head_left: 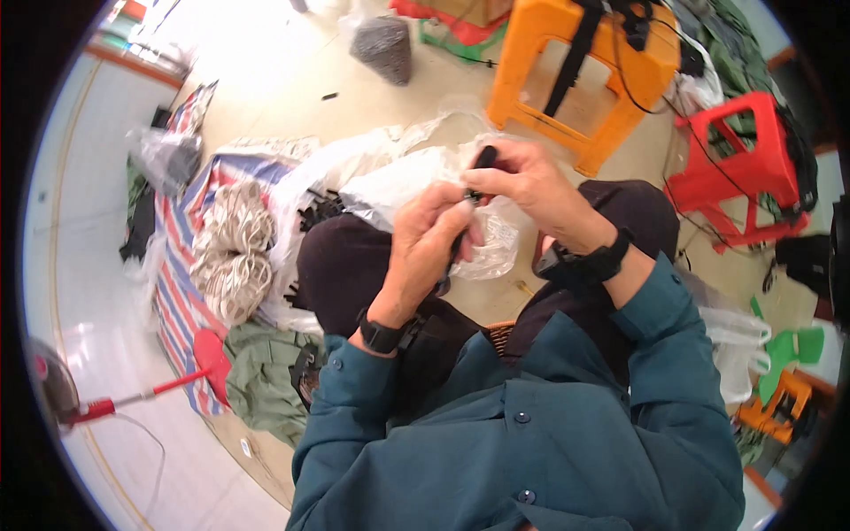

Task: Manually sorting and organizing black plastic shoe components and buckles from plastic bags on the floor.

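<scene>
Both hands meet above the gap between my knees, fingers closed. My right hand [536,186] pinches a short black stick-like piece [485,157] between thumb and fingers. In my left hand [429,234] lies a slim black part [456,248], its lower end pointing down toward my lap. The two black parts come together near the fingertips; whether they are joined or one piece I cannot tell. Just below the hands is a crumpled clear plastic bag [496,248]. Several similar small black pieces [320,211] lie in a pile beside my left knee.
Bundled whitish cords [232,252] lie on a striped woven sheet [177,292] at left, near a green cloth [266,380]. White plastic sheeting [372,164] spreads ahead. An orange stool [531,66] and a red stool [744,168] stand to the right. A grey bagged cone [382,49] is farther off.
</scene>
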`<act>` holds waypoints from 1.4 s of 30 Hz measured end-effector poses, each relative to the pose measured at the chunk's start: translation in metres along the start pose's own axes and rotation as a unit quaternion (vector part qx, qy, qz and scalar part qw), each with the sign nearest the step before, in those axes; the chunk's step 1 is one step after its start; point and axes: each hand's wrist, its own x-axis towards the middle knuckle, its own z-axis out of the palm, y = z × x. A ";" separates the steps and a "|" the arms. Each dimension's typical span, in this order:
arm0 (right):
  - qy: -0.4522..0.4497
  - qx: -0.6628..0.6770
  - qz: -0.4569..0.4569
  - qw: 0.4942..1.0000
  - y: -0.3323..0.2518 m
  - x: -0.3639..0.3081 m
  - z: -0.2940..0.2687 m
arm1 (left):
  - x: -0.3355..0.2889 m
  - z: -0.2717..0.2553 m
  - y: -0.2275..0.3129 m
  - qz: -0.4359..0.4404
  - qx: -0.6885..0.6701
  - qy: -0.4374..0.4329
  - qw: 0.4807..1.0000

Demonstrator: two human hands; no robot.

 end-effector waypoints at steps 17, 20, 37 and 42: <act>-0.025 -0.032 -0.029 0.999 -0.013 -0.008 -0.001 | -0.100 -0.076 0.031 0.041 -0.054 0.142 0.988; 0.047 -0.035 0.001 0.998 -0.009 -0.003 -0.018 | -0.129 -0.151 -0.016 0.052 -0.034 0.308 0.949; 0.096 -0.086 0.158 0.979 0.038 -0.003 -0.024 | -0.207 -0.363 -0.264 -0.201 -0.051 0.637 0.742; 0.093 -0.096 0.173 0.976 0.042 0.000 -0.031 | -0.211 -0.358 -0.329 -0.310 0.039 0.564 0.764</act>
